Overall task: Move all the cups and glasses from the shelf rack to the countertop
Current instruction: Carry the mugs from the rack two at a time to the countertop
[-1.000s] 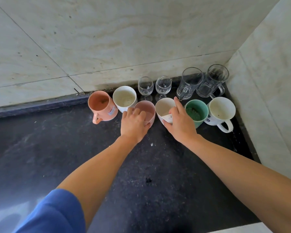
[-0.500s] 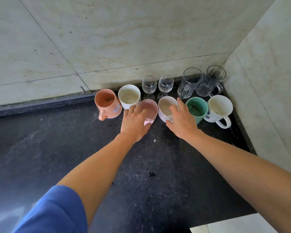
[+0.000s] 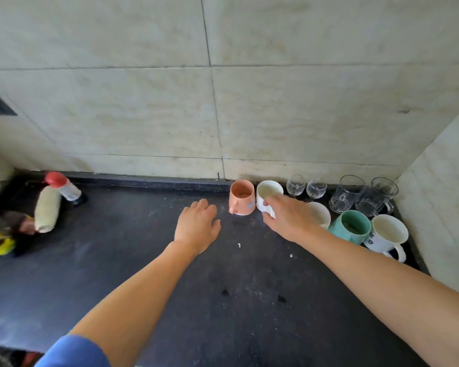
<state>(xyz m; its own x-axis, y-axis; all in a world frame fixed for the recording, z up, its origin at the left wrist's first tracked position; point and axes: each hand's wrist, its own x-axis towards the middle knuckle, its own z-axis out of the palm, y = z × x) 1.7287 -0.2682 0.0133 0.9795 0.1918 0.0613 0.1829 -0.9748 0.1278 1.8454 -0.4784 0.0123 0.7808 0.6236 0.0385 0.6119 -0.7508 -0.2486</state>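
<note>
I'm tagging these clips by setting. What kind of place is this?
Most likely a home kitchen corner: a dark stone countertop against pale tiled walls, mugs and glasses such as the teal mug lined up, and a red-capped bottle at left.

Two bare forearms extend into view, ending in an uncovered left hand point(image 3: 196, 225) and right hand point(image 3: 289, 218), with no rings, watch or gloves visible. A short blue sleeve point(image 3: 73, 352) covers the left upper arm; no sleeve shows on the right.
</note>
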